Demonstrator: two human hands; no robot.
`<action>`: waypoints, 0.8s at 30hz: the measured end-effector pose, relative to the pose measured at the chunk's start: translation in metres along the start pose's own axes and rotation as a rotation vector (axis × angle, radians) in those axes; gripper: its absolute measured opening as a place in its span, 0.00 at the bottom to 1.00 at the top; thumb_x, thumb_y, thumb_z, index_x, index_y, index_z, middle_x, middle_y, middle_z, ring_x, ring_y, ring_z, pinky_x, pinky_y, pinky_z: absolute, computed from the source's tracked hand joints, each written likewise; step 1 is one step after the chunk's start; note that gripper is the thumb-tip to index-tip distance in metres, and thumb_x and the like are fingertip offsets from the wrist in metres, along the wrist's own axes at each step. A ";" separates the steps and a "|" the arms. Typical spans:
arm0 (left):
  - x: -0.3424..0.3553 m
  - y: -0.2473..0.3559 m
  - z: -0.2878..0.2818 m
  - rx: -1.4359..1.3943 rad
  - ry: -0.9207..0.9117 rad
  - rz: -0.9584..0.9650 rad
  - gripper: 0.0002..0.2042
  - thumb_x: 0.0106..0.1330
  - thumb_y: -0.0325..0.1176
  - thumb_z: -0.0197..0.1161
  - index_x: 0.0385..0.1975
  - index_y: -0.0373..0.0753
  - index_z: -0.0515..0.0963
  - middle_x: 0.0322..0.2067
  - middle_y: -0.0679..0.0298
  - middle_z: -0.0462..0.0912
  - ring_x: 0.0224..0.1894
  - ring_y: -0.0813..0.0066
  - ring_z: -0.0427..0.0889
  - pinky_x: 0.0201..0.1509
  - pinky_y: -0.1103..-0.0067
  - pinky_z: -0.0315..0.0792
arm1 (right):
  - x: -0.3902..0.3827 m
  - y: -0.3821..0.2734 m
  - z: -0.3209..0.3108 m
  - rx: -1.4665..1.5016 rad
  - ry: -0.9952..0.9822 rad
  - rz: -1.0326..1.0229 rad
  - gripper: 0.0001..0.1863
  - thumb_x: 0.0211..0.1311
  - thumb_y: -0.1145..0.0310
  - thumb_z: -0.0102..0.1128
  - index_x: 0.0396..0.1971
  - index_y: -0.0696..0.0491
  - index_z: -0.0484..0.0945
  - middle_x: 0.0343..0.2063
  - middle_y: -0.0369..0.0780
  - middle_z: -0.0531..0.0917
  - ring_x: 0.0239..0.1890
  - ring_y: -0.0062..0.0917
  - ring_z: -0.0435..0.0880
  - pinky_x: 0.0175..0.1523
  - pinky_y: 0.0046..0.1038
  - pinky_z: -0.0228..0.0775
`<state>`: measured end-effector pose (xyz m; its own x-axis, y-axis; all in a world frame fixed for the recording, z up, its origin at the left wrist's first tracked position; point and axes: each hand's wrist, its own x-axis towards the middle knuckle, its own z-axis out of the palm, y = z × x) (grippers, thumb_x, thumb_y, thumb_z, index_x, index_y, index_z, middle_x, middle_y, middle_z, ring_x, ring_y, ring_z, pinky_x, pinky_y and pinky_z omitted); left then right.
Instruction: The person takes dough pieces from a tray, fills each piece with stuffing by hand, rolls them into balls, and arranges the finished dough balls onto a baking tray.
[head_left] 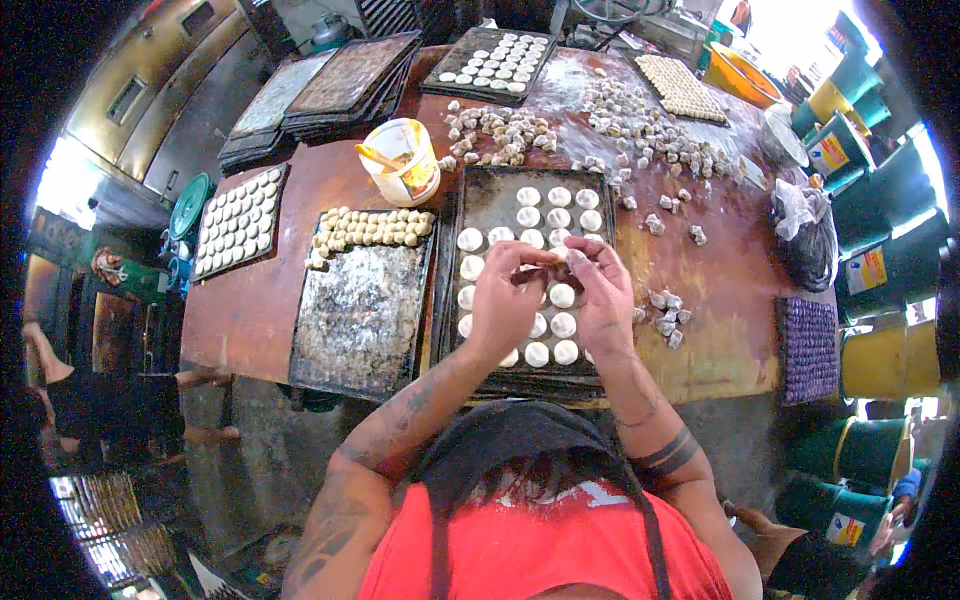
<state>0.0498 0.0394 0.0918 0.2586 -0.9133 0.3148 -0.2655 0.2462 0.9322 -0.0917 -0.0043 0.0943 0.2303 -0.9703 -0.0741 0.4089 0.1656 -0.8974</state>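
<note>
My left hand [508, 292] and my right hand [603, 288] meet over a dark baking tray [490, 188]. Their fingertips pinch together on a small piece of dough [562, 256], mostly hidden by the fingers. On the tray lie rows of flattened round white dough pieces [536, 354]; its upper left part is bare metal. Left of it, a worn tray [355, 320] carries small beige dough balls [375, 228] packed along its far end. To the right of my right hand, a few floury filling lumps [668, 318] rest on the wooden table.
A white bucket [412, 178] with orange smears stands beyond the worn tray. More floury lumps [655, 130] spread across the far table [730, 340]. Filled trays [240, 222] sit around the edges, with stacked trays [350, 80] at far left. A black plastic bag [808, 245] lies at right.
</note>
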 end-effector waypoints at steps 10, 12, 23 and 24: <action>0.022 -0.018 -0.034 -0.772 -0.111 -0.800 0.19 0.67 0.28 0.72 0.55 0.31 0.76 0.41 0.62 0.84 0.37 0.77 0.82 0.48 0.75 0.83 | 0.014 -0.013 0.003 -1.050 -0.253 -0.488 0.20 0.54 0.71 0.74 0.49 0.46 0.85 0.58 0.43 0.83 0.58 0.40 0.83 0.60 0.38 0.78; 0.020 -0.012 -0.035 -0.750 -0.257 -0.656 0.20 0.64 0.29 0.74 0.53 0.31 0.78 0.43 0.61 0.84 0.37 0.74 0.84 0.45 0.76 0.82 | 0.022 -0.019 0.017 -0.956 -0.432 -0.587 0.20 0.49 0.71 0.77 0.45 0.47 0.85 0.53 0.42 0.85 0.56 0.41 0.84 0.61 0.38 0.76; 0.009 -0.056 -0.030 -0.830 -0.036 -0.845 0.19 0.68 0.30 0.71 0.57 0.38 0.77 0.46 0.64 0.85 0.45 0.73 0.83 0.48 0.75 0.77 | 0.034 0.063 0.014 -0.714 -0.292 -0.213 0.22 0.54 0.77 0.73 0.50 0.55 0.75 0.49 0.39 0.79 0.50 0.24 0.80 0.53 0.29 0.76; 0.012 -0.061 -0.035 -0.796 0.107 -0.814 0.17 0.69 0.28 0.69 0.56 0.37 0.77 0.45 0.63 0.85 0.42 0.74 0.84 0.45 0.77 0.78 | 0.032 0.068 0.017 -0.615 -0.290 0.037 0.27 0.56 0.77 0.73 0.56 0.55 0.74 0.52 0.39 0.78 0.51 0.22 0.79 0.54 0.28 0.76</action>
<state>0.1014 0.0248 0.0446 0.1718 -0.8733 -0.4560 0.6711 -0.2351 0.7031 -0.0413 -0.0205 0.0380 0.4974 -0.8649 -0.0671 -0.1602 -0.0156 -0.9870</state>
